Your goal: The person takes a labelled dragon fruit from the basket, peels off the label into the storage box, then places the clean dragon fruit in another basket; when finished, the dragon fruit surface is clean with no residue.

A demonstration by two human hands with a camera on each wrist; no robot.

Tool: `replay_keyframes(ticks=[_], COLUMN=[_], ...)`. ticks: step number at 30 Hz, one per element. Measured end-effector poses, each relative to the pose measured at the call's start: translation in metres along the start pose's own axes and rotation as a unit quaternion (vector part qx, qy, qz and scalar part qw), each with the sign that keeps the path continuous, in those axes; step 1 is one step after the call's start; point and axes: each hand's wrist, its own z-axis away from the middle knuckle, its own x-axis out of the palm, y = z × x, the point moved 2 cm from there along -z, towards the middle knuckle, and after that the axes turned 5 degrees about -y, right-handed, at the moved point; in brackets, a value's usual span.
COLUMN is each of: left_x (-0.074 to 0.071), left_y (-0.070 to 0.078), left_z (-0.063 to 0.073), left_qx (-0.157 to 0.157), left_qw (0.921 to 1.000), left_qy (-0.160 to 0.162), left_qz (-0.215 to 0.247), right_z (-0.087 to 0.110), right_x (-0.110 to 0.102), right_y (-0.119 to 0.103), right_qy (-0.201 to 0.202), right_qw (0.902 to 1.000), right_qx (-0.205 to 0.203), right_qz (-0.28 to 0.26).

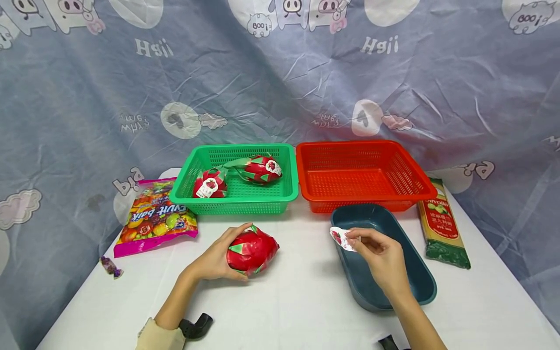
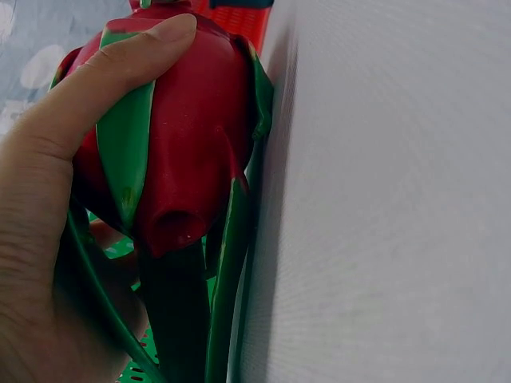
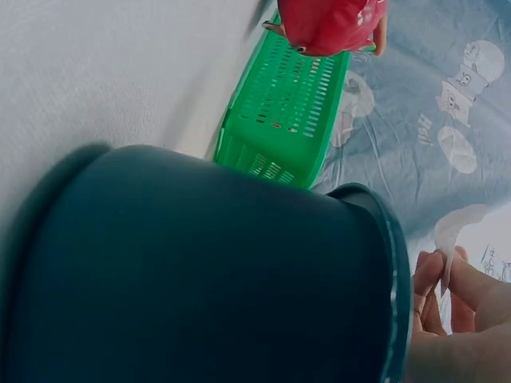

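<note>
My left hand (image 1: 213,257) grips a red dragon fruit (image 1: 253,250) with green scales, just above the white table left of centre. In the left wrist view, the thumb (image 2: 136,60) lies across the dragon fruit (image 2: 192,120). Between thumb and fingers, my right hand (image 1: 387,260) pinches a white sticker (image 1: 340,238) with a red fruit picture, over the dark blue tub (image 1: 426,279). The right wrist view shows the sticker (image 3: 457,226) bent and partly hidden by fingers. In the green basket (image 1: 238,208) lie two dragon fruits (image 1: 258,170), each bearing a white sticker.
A red basket (image 1: 358,199) stands right of the green one, behind the tub. At far left lie a candy bag (image 1: 157,218) and a wrapped candy (image 1: 111,267). A pasta packet (image 1: 444,228) lies at right. A patterned curtain (image 1: 280,87) hangs behind the table.
</note>
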Motion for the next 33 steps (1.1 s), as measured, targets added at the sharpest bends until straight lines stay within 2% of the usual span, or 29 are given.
replay_keyframes(ticks=[6, 9, 13, 18, 19, 21, 26, 30, 33], left_x=[0.001, 0.002, 0.002, 0.003, 0.003, 0.003, 0.003, 0.000, -0.001], left_y=[0.000, 0.000, -0.001, -0.002, -0.002, -0.002, -0.001, -0.001, 0.000], left_z=[0.000, 0.001, 0.002, 0.003, 0.003, 0.002, 0.000, -0.001, -0.001], left_qx=[-0.003, -0.001, 0.000, 0.003, 0.003, 0.003, 0.003, -0.001, -0.001], left_qw=[1.0000, 1.0000, 1.0000, 1.0000, 1.0000, 1.0000, 1.0000, 1.0000, 1.0000], left_qy=[-0.004, -0.004, -0.004, 0.000, 0.000, -0.001, 0.001, 0.000, -0.001], left_qz=[0.002, 0.002, 0.000, -0.001, 0.000, 0.001, 0.002, -0.001, -0.005], right_z=[0.002, 0.002, 0.001, -0.003, -0.004, -0.006, -0.018, -0.032, -0.043], right_x=[0.001, 0.001, -0.001, -0.012, -0.016, -0.025, -0.056, -0.081, -0.091], right_y=[-0.015, -0.018, 0.003, 0.039, 0.042, 0.035, 0.011, 0.015, 0.026], right_qy=[0.019, 0.027, 0.039, 0.062, 0.065, 0.066, 0.043, 0.001, -0.046], right_qw=[0.9987, 0.9984, 0.9982, 0.9913, 0.9886, 0.9860, 0.9755, 0.9692, 0.9681], right_qx=[0.039, 0.038, 0.011, -0.038, -0.047, -0.039, -0.007, -0.003, 0.006], right_qz=[0.026, 0.030, 0.044, 0.110, 0.127, 0.148, 0.215, 0.246, 0.246])
